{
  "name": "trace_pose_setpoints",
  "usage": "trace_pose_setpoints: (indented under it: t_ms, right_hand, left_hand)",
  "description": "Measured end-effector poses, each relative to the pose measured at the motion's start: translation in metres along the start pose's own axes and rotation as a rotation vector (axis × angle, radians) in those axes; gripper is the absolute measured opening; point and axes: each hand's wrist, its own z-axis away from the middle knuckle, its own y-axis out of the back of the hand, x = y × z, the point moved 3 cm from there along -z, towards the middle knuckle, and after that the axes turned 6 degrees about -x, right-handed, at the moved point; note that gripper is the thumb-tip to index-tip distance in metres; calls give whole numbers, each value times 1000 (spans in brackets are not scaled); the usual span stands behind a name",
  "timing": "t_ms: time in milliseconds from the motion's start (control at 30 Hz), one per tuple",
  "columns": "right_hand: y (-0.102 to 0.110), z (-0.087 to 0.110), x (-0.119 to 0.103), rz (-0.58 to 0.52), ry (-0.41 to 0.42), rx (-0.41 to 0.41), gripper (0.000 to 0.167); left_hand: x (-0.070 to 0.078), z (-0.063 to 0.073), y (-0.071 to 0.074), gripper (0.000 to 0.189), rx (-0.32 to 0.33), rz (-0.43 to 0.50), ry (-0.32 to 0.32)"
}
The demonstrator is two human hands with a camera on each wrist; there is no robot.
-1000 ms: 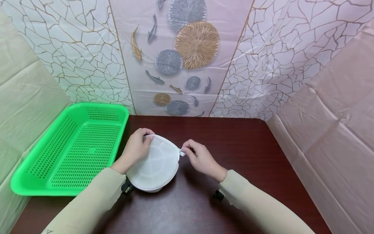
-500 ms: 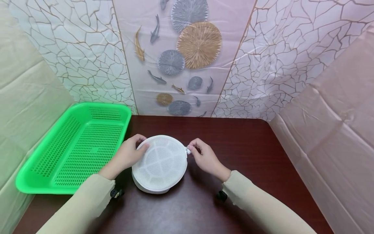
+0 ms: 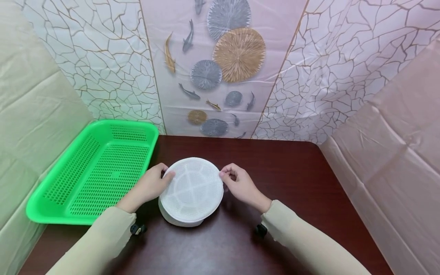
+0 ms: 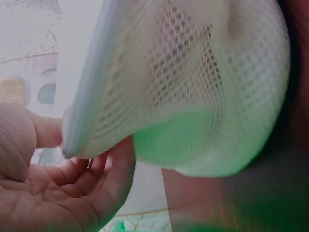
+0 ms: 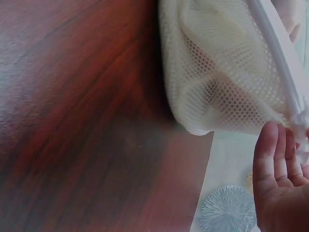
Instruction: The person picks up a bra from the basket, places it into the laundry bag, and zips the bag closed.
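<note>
A round white mesh laundry bag (image 3: 192, 193) stands on the dark table, its flat lid facing up and slightly tilted. My left hand (image 3: 149, 185) pinches the rim at the bag's left side, thumb on top; in the left wrist view the fingers (image 4: 113, 183) curl underneath the edge. At the opposite side, my right hand (image 3: 242, 187) pinches the rim between thumb and forefinger. The right wrist view shows a white zipper band (image 5: 277, 43) running along the edge to those fingertips. Soft mesh sides (image 5: 217, 92) sag in folds below the band.
A green plastic basket (image 3: 154, 147) with slotted walls sits to the left on the dark wooden table (image 3: 285, 175). Patterned cloth (image 3: 295, 95) hangs behind the table, and plain beige cloth (image 3: 385, 160) borders the right side.
The left hand has moved from the bag's upper edge down to its left side. The bag has turned and levelled. A white tab at the right fingertips no longer shows in the head view.
</note>
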Motion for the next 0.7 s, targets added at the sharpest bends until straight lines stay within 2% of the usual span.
trace_pose_setpoints:
  t_ms: [200, 300, 433, 567, 700]
  right_hand:
    - [14, -3, -9, 73, -29, 88, 11]
    - [27, -4, -16, 135, -16, 143, 13]
    - [41, -7, -23, 128, 17, 195, 17]
    - [46, -12, -22, 101, 30, 222, 18]
    - [46, -19, 6, 116, 14, 213, 17]
  left_hand:
    - [15, -12, -6, 28, 37, 64, 3]
    - [29, -20, -8, 27, 79, 104, -15]
    - [42, -26, -10, 26, 142, 180, -54]
    - [43, -30, -15, 28, 160, 248, -76]
    - [34, -32, -24, 34, 106, 188, -79]
